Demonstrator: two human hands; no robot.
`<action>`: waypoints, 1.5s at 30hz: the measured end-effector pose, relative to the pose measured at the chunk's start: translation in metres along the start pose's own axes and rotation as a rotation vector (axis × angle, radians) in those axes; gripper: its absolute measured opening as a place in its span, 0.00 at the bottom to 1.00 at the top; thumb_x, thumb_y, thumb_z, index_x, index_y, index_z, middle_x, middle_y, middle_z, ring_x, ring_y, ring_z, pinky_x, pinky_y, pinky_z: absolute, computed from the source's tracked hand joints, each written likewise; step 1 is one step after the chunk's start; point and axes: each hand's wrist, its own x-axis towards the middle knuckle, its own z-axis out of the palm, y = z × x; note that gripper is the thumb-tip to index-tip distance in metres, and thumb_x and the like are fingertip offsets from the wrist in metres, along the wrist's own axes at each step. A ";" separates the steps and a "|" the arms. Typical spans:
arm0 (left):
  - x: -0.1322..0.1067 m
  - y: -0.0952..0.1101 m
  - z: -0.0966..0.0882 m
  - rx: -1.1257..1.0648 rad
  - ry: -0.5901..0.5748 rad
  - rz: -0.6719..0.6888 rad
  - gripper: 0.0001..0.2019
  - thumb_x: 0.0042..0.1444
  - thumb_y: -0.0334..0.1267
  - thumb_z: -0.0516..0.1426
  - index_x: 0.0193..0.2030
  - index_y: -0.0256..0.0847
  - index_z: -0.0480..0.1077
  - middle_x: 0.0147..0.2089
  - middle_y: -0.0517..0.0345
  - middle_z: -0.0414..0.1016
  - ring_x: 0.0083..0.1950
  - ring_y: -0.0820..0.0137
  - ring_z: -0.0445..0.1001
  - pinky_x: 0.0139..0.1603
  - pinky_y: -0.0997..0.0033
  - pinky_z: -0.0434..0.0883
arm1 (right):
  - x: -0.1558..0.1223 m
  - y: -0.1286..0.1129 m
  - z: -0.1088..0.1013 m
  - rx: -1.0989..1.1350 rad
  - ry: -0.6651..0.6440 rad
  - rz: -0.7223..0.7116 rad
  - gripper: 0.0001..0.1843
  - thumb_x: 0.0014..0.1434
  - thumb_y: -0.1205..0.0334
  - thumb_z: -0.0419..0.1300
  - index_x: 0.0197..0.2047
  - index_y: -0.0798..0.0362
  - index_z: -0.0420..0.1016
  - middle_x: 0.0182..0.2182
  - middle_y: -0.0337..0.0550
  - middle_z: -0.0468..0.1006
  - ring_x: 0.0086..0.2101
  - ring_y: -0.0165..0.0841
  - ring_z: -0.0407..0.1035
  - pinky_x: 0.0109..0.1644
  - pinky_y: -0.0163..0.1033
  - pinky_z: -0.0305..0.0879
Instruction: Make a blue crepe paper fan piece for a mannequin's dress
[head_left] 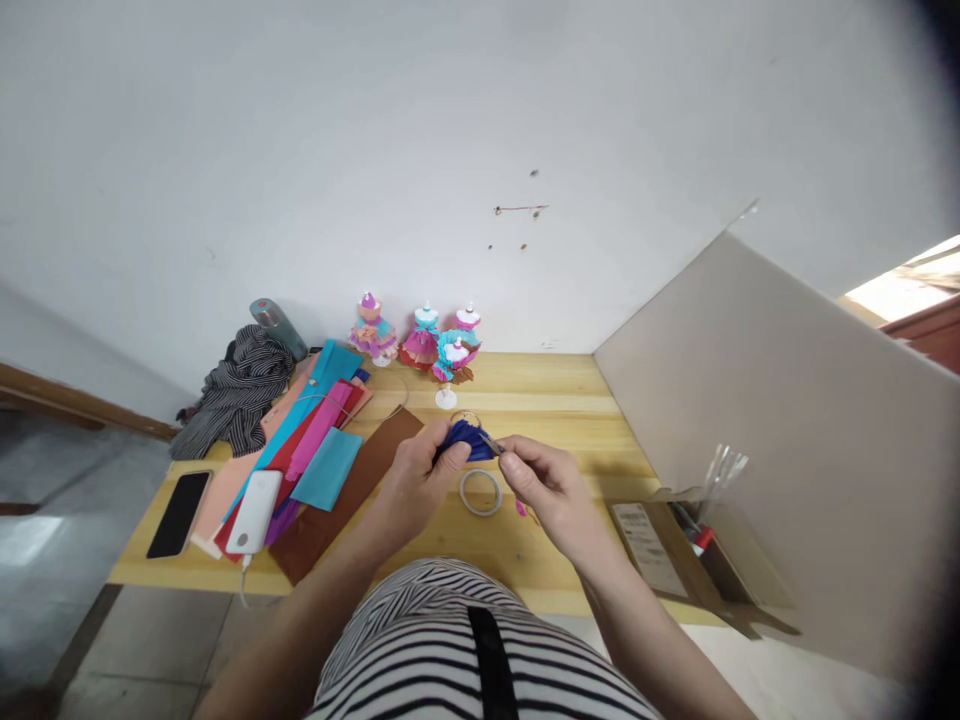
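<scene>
My left hand is closed around a bunched piece of dark blue paper, held just above the wooden table. My right hand pinches a thin metal tool, perhaps tweezers or scissors, whose tip touches the blue paper. A roll of clear tape lies flat on the table right under both hands. A small pink scrap sits beside my right hand.
Coloured paper sheets fan out at the left with a white power bank and a black phone. Several paper-dress dolls stand by the wall. Striped cloth lies at the far left, an open cardboard box at the right.
</scene>
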 end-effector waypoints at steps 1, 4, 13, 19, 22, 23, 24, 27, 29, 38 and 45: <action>0.000 0.000 0.000 0.002 0.000 -0.001 0.11 0.63 0.43 0.50 0.33 0.39 0.64 0.29 0.62 0.63 0.33 0.71 0.61 0.37 0.71 0.60 | 0.000 0.001 0.000 -0.004 -0.002 0.005 0.26 0.59 0.38 0.54 0.27 0.54 0.69 0.18 0.34 0.57 0.20 0.27 0.53 0.23 0.34 0.50; 0.001 0.001 0.001 -0.004 -0.004 0.000 0.11 0.63 0.43 0.50 0.34 0.39 0.65 0.30 0.62 0.63 0.33 0.71 0.62 0.37 0.71 0.61 | 0.001 0.002 0.001 0.006 0.019 0.009 0.26 0.59 0.38 0.55 0.24 0.53 0.68 0.18 0.34 0.57 0.20 0.27 0.53 0.23 0.34 0.50; 0.002 0.004 0.003 -0.077 -0.027 -0.006 0.11 0.62 0.43 0.51 0.35 0.38 0.68 0.32 0.59 0.69 0.35 0.69 0.66 0.40 0.70 0.64 | -0.002 0.012 0.003 0.138 0.103 0.021 0.25 0.56 0.39 0.59 0.24 0.54 0.72 0.17 0.33 0.58 0.19 0.26 0.51 0.22 0.34 0.48; 0.004 -0.003 0.007 -0.225 -0.015 -0.028 0.13 0.61 0.46 0.53 0.38 0.37 0.71 0.34 0.57 0.72 0.37 0.68 0.69 0.41 0.70 0.66 | -0.007 0.016 0.005 0.569 0.075 0.105 0.22 0.55 0.42 0.62 0.31 0.55 0.73 0.17 0.30 0.55 0.17 0.24 0.44 0.21 0.34 0.40; 0.006 -0.007 0.008 -0.249 0.004 0.000 0.13 0.61 0.45 0.53 0.41 0.38 0.71 0.36 0.56 0.73 0.40 0.67 0.69 0.45 0.68 0.66 | -0.007 0.015 0.007 0.545 0.005 0.106 0.21 0.56 0.43 0.61 0.31 0.55 0.72 0.17 0.30 0.56 0.18 0.24 0.45 0.21 0.34 0.39; 0.006 -0.007 0.008 -0.238 0.009 0.008 0.12 0.61 0.45 0.53 0.40 0.38 0.71 0.35 0.56 0.73 0.39 0.67 0.69 0.44 0.69 0.66 | -0.007 0.015 0.008 0.527 -0.004 0.102 0.21 0.57 0.43 0.61 0.31 0.55 0.72 0.16 0.30 0.56 0.18 0.24 0.44 0.21 0.34 0.39; 0.006 -0.007 0.008 -0.220 0.010 0.017 0.11 0.61 0.44 0.53 0.38 0.38 0.71 0.34 0.57 0.72 0.37 0.68 0.68 0.42 0.69 0.66 | -0.007 0.016 0.009 0.511 -0.009 0.098 0.21 0.57 0.43 0.60 0.30 0.55 0.71 0.16 0.30 0.56 0.18 0.24 0.44 0.21 0.34 0.40; 0.006 -0.006 0.007 -0.152 -0.011 0.051 0.10 0.61 0.41 0.53 0.32 0.38 0.67 0.30 0.60 0.66 0.33 0.71 0.64 0.37 0.71 0.63 | -0.006 0.016 0.008 0.457 -0.011 0.086 0.22 0.59 0.42 0.58 0.28 0.53 0.67 0.17 0.29 0.54 0.18 0.24 0.43 0.22 0.35 0.40; 0.006 -0.005 0.006 -0.120 -0.033 0.067 0.10 0.61 0.41 0.52 0.31 0.38 0.66 0.29 0.61 0.64 0.31 0.72 0.61 0.36 0.72 0.62 | -0.006 0.014 0.007 0.375 0.003 0.064 0.23 0.59 0.41 0.58 0.27 0.52 0.64 0.18 0.30 0.52 0.19 0.25 0.43 0.22 0.35 0.39; 0.007 -0.005 0.007 -0.107 -0.066 0.060 0.11 0.61 0.42 0.52 0.30 0.38 0.65 0.28 0.62 0.62 0.31 0.72 0.60 0.35 0.72 0.61 | -0.005 0.009 0.004 0.083 0.101 -0.049 0.25 0.60 0.41 0.56 0.22 0.51 0.62 0.17 0.33 0.57 0.21 0.28 0.51 0.24 0.36 0.46; 0.010 -0.004 0.008 -0.242 -0.121 0.009 0.14 0.60 0.46 0.54 0.32 0.37 0.68 0.31 0.58 0.69 0.34 0.69 0.66 0.39 0.70 0.65 | -0.006 0.019 -0.001 0.259 0.090 0.010 0.24 0.59 0.39 0.57 0.27 0.52 0.67 0.18 0.32 0.55 0.19 0.26 0.46 0.23 0.36 0.43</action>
